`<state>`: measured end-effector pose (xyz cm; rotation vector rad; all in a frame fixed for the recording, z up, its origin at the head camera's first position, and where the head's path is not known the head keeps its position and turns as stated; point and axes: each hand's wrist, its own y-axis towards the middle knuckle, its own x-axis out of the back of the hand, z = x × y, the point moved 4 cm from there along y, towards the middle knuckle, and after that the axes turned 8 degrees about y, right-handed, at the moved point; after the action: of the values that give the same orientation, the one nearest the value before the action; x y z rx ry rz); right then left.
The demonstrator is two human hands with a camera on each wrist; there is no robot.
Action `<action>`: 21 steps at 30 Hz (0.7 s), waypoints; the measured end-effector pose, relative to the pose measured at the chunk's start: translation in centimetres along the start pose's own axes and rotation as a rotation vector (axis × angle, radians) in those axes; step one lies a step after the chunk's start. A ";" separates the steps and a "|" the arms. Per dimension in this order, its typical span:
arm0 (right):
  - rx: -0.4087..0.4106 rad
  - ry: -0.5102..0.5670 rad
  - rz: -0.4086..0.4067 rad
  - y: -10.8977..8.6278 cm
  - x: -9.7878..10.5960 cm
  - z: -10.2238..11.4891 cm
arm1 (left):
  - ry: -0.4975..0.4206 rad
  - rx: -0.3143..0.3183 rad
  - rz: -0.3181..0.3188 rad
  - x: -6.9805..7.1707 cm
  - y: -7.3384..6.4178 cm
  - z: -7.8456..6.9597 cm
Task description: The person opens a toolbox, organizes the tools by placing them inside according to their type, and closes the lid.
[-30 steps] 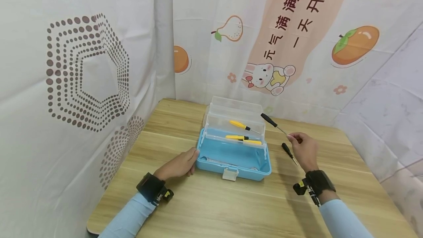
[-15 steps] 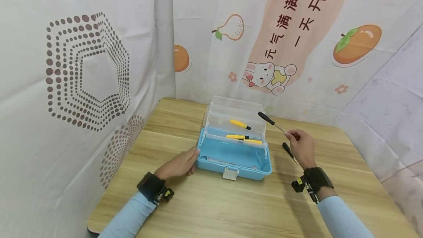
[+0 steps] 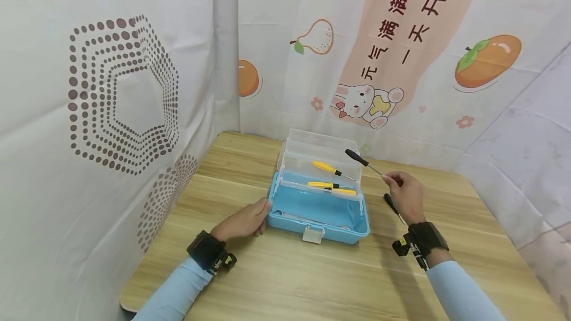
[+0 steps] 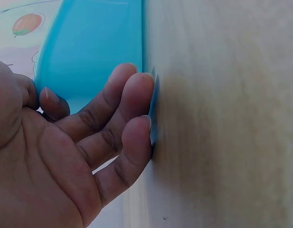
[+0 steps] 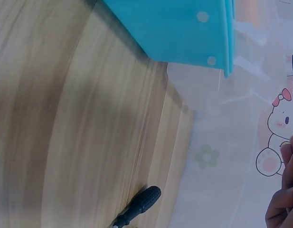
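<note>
Blue toolbox point(image 3: 287, 224): left hand point(image 3: 244, 220) rested, fingers loose, against its left end. Right hand point(image 3: 408, 197) pinched black screwdriver point(image 3: 362, 160) by shaft point(image 3: 375, 170); slackening could let it swivel.

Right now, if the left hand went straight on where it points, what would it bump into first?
The left hand would most likely meet the end of the blue toolbox first. It already looks right up against it, though depth is a bit hard to tell.

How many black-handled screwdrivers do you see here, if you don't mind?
2: one screwdriver pinched by its shaft in the right hand, the second screwdriver on the table beside the blue toolbox.
</note>
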<state>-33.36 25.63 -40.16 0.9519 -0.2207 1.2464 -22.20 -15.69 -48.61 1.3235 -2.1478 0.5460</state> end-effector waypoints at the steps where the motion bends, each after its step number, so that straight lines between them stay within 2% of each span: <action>1: 0.000 0.002 0.000 0.1 -0.1 0.0 | 0.001 -0.001 0.000 0.0 0.1 0.0; 21: 0.045 0.017 -0.005 0.8 -1.9 1.2 | 0.004 0.005 0.001 0.1 -0.1 -0.5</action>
<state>-34.30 23.48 -40.20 0.9796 -0.1781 1.2589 -22.02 -15.49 -48.21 1.3228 -2.1459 0.5540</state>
